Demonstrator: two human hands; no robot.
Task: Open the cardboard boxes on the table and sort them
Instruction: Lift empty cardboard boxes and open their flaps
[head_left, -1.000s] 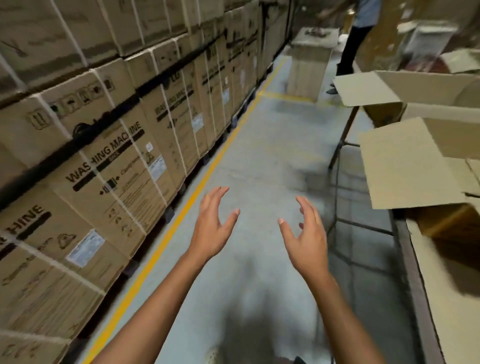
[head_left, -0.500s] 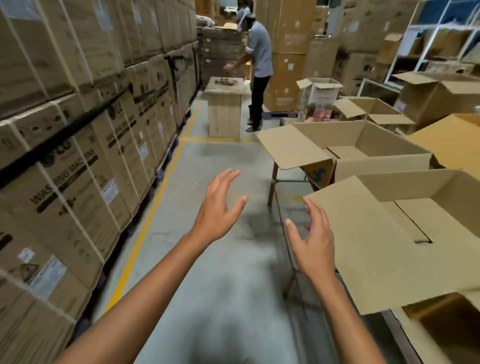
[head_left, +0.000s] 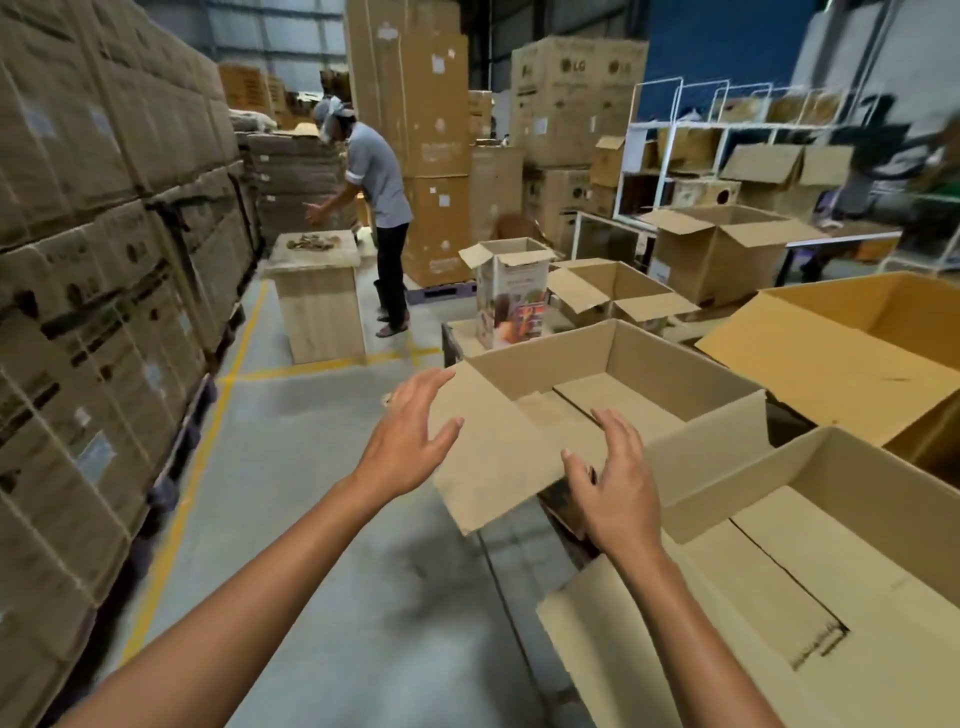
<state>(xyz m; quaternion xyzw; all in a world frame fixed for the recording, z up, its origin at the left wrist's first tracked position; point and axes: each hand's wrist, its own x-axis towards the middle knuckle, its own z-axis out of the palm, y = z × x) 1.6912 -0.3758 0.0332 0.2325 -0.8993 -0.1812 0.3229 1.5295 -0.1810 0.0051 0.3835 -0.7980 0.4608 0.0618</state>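
Several opened brown cardboard boxes fill the table on my right. The middle box (head_left: 670, 379) has its near flap (head_left: 493, 467) hanging out over the aisle. My left hand (head_left: 410, 441) is open, fingers spread, by that flap's left edge. My right hand (head_left: 618, 488) is open too, in front of the flap's right side, holding nothing. A nearer open box (head_left: 810, 582) lies at the lower right. A tall printed box (head_left: 511, 296) stands open farther back.
Stacked washing-machine cartons (head_left: 104, 312) wall the left side behind a yellow floor line (head_left: 176, 519). A person (head_left: 376, 208) bends over a wooden stand (head_left: 319, 296) ahead. More open boxes (head_left: 852, 353) and white racks (head_left: 675, 145) stand at the right and back.
The view has swung up and to the right, from the floor to the table. Both open hands now sit at the middle box's hanging flap.
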